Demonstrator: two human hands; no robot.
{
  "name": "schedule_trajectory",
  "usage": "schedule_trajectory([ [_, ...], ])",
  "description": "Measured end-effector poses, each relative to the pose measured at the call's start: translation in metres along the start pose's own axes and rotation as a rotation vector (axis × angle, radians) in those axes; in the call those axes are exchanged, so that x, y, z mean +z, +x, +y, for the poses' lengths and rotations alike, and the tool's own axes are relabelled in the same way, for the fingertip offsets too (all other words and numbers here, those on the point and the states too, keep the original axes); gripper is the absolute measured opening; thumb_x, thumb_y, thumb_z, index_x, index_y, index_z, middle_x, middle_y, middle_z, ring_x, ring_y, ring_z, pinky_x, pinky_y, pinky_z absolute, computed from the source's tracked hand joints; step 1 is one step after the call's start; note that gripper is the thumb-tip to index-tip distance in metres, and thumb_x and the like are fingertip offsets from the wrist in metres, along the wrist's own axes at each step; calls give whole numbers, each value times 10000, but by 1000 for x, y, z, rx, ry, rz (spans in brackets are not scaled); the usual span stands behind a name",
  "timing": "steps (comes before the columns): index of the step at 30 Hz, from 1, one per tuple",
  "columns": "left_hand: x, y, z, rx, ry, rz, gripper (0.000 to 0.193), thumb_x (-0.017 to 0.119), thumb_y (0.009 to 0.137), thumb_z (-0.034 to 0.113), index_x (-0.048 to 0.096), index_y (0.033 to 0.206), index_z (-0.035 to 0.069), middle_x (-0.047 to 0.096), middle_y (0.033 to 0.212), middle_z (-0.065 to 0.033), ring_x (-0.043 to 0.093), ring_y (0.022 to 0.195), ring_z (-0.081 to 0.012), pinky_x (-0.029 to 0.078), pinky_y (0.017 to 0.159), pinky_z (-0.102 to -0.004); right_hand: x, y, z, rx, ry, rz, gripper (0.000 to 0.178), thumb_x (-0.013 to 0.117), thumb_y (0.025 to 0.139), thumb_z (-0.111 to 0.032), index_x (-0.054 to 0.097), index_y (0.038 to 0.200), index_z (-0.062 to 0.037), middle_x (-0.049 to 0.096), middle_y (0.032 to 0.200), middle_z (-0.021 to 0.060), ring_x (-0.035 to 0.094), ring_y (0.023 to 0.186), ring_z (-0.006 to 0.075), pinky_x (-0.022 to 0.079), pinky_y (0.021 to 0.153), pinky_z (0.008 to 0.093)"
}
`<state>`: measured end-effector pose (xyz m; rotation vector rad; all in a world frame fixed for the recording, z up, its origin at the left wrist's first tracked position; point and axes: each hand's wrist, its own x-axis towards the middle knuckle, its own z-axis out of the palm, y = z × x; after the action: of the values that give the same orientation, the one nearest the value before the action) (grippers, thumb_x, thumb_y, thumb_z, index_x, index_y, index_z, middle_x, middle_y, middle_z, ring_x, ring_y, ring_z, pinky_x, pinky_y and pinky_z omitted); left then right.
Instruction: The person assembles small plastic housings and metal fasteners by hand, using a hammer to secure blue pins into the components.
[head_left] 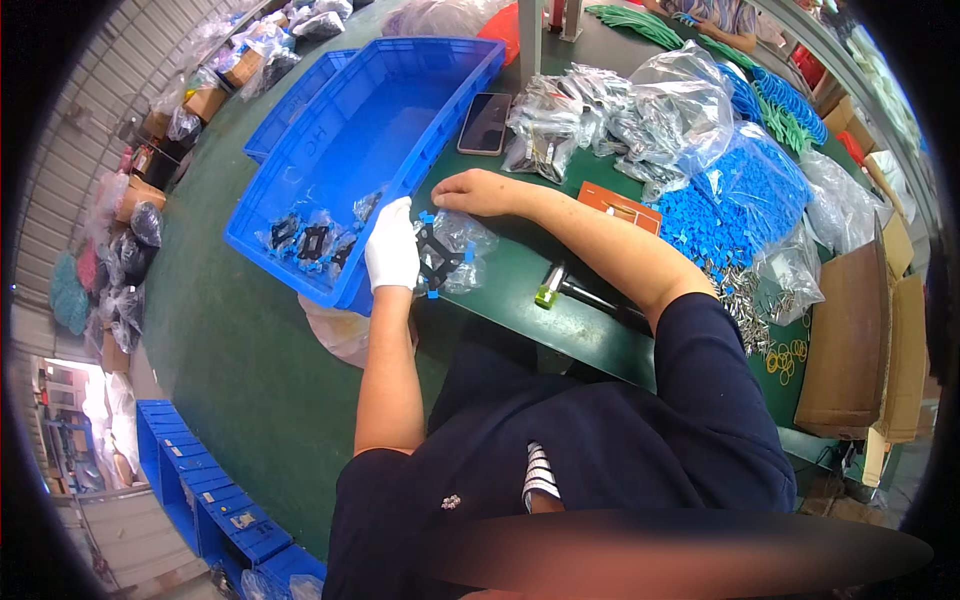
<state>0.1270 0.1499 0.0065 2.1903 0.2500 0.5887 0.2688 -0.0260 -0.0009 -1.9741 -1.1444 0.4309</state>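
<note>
My left hand (391, 248), in a white glove, is closed at the table edge beside the blue bin. Its fingers are partly hidden and grip the side of a black X-shaped bracket (437, 262) with blue tips. A clear plastic bag (474, 238) lies around and beside that bracket. My bare right hand (474, 192) is just above the bag, palm down, with its fingers curled together toward the glove; whatever they pinch is hidden. Inside the blue bin (375, 110), several similar bagged black brackets (314, 240) with blue parts lie at the near end.
A phone (485, 124), bagged metal parts (570, 110) and an orange-brown card (620, 207) lie on the green table. A black tool with a green end (548, 288) is near its edge. At right are blue pieces (735, 200), rubber bands (785, 360) and a carton (850, 340). Another person's arm (725, 38) shows beyond.
</note>
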Motion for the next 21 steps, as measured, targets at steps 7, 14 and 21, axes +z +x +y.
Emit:
schedule_trajectory([
  [7,-12,1,-3,2,-149,1,312,509,1057,196,706,1191,-6,728,1191,-136,677,1107,-233,510,959,-335,-11,-16,-23,117,-103,6,582,614,947,-630,762,1110,-92,740,878,121,707,770,240,551,773,381],
  [14,-36,-5,29,-21,-118,49,293,527,1059,196,693,1240,36,728,1103,-66,596,738,-137,513,752,-283,-16,-19,-22,100,-85,-41,412,712,912,-498,763,935,-90,722,789,80,680,715,218,530,711,375],
  [21,-42,-6,30,67,-90,77,298,517,1065,201,693,1240,36,725,1093,-61,592,732,-136,509,740,-278,-2,-4,-29,111,-1,126,347,739,900,-426,765,933,-81,723,788,84,681,728,211,533,719,377],
])
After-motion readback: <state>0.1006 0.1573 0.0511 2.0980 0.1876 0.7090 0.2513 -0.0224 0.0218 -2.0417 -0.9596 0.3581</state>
